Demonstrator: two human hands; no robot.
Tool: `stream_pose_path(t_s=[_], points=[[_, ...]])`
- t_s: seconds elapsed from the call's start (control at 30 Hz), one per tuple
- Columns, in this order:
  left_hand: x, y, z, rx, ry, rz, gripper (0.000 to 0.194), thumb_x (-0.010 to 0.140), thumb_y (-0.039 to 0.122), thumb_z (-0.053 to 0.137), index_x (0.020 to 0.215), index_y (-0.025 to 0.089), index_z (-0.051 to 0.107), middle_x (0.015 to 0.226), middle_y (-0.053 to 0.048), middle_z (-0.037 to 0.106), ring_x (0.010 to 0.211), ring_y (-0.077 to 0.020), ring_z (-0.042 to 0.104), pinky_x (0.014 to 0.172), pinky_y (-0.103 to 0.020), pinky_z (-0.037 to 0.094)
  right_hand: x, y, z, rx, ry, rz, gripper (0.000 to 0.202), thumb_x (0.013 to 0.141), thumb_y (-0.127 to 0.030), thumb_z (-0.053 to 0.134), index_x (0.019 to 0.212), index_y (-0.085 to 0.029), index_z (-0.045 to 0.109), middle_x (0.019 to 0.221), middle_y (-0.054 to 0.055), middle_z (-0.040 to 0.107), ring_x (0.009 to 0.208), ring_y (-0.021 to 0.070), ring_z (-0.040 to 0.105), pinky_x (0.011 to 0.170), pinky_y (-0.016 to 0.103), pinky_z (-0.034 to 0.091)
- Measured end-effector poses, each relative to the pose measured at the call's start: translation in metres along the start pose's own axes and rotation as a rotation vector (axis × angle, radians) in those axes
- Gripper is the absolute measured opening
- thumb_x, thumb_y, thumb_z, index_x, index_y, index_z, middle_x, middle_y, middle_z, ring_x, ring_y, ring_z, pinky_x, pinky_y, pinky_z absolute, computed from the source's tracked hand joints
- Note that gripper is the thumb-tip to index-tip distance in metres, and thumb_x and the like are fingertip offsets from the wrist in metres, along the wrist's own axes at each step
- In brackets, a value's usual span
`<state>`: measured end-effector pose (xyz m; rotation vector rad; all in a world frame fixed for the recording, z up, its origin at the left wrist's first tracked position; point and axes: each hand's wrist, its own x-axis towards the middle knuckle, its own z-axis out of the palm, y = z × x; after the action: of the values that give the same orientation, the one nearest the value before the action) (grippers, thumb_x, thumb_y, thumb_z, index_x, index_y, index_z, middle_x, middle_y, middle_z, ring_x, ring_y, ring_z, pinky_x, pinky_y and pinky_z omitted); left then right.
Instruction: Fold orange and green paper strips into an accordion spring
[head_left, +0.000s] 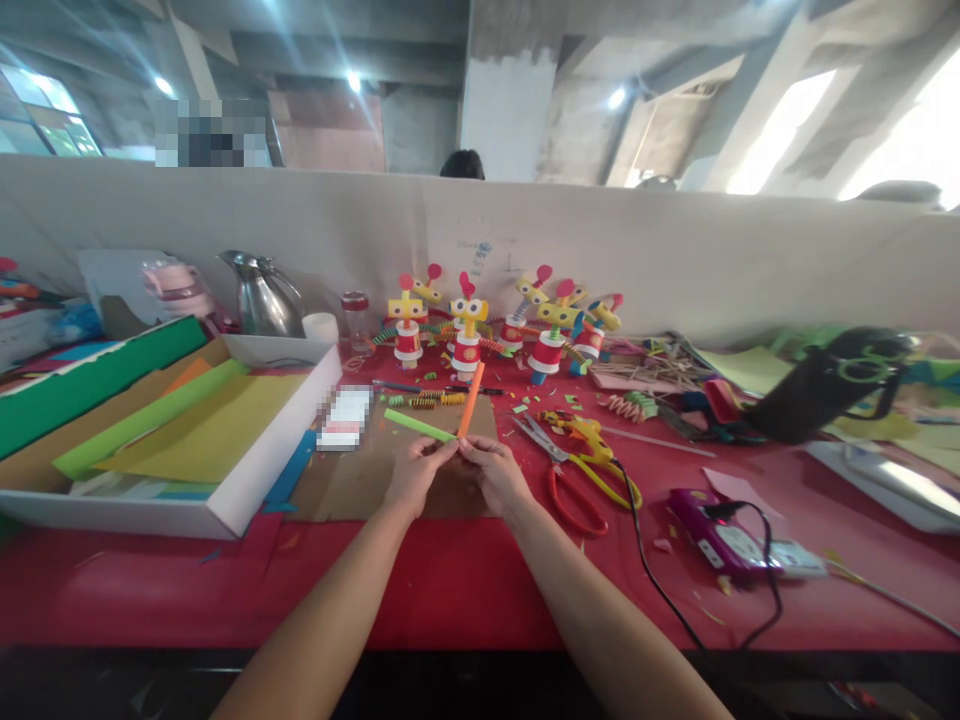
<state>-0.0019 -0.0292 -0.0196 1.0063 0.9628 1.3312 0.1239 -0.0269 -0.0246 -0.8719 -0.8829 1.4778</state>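
Observation:
Over a brown cardboard sheet [337, 485] my two hands meet, pinching two paper strips where their ends cross. The green paper strip [412, 423] points left and away; the orange paper strip [472, 400] points up and away. My left hand [416, 468] is closed at the joined ends, thumb and finger together. My right hand [491, 468] pinches the same spot from the other side. Which strip each hand grips is partly hidden by the fingers. Just beyond lie folded paper springs [439, 399]. Red-handled scissors [559, 470] lie to the right of my right hand.
Several paper-cup robot figures [467, 340] stand at the back. A white box [281, 440] of coloured paper sits left, near a steel jug [262, 295]. On the right are a yellow glue gun [592, 445], a purple power strip [720, 540], cables and a black bottle [817, 385].

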Motion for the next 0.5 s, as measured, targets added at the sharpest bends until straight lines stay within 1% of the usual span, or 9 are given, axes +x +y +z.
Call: stream_pose_path(t_s=[0.2, 0.3, 0.4, 0.5], points=[[0.0028, -0.0002, -0.0016, -0.108, 0.027, -0.033, 0.031, 0.055, 0.037, 0.083, 0.077, 0.017, 0.075, 0.068, -0.003, 0.070, 0.069, -0.0187, 0.063, 0.077, -0.033, 0.047, -0.0036, -0.0035, 0.0037, 0.024, -0.084, 0.020, 0.031, 0.058, -0.037, 0.082, 0.079, -0.016, 0.075, 0.066, 0.002, 0.068, 0.059, 0.0121, 0.059, 0.064, 0.026, 0.046], [0.0020, 0.0025, -0.0012, -0.173, 0.037, -0.054, 0.031, 0.055, 0.033, 0.083, 0.080, 0.017, 0.075, 0.070, -0.003, 0.071, 0.070, -0.0194, 0.065, 0.077, -0.034, 0.047, -0.0027, -0.0011, 0.0016, -0.013, -0.105, 0.012, 0.034, 0.061, -0.038, 0.081, 0.086, -0.016, 0.075, 0.070, 0.003, 0.070, 0.065, 0.0142, 0.062, 0.068, 0.027, 0.047], [0.0009, 0.0051, -0.0005, -0.201, 0.052, -0.079, 0.032, 0.052, 0.031, 0.084, 0.078, 0.016, 0.075, 0.069, -0.004, 0.072, 0.069, -0.0197, 0.065, 0.076, -0.034, 0.048, -0.0005, 0.0029, -0.0005, -0.083, -0.102, -0.028, 0.036, 0.063, -0.040, 0.079, 0.089, -0.016, 0.075, 0.076, 0.005, 0.072, 0.072, 0.0173, 0.064, 0.072, 0.030, 0.048], [0.0004, 0.0059, -0.0001, -0.170, 0.040, -0.098, 0.034, 0.052, 0.034, 0.084, 0.079, 0.016, 0.075, 0.067, -0.004, 0.071, 0.068, -0.0200, 0.065, 0.074, -0.033, 0.047, 0.0004, 0.0050, -0.0003, -0.110, -0.069, -0.069, 0.032, 0.064, -0.040, 0.078, 0.084, -0.016, 0.074, 0.076, 0.005, 0.072, 0.074, 0.0181, 0.065, 0.073, 0.030, 0.048]])
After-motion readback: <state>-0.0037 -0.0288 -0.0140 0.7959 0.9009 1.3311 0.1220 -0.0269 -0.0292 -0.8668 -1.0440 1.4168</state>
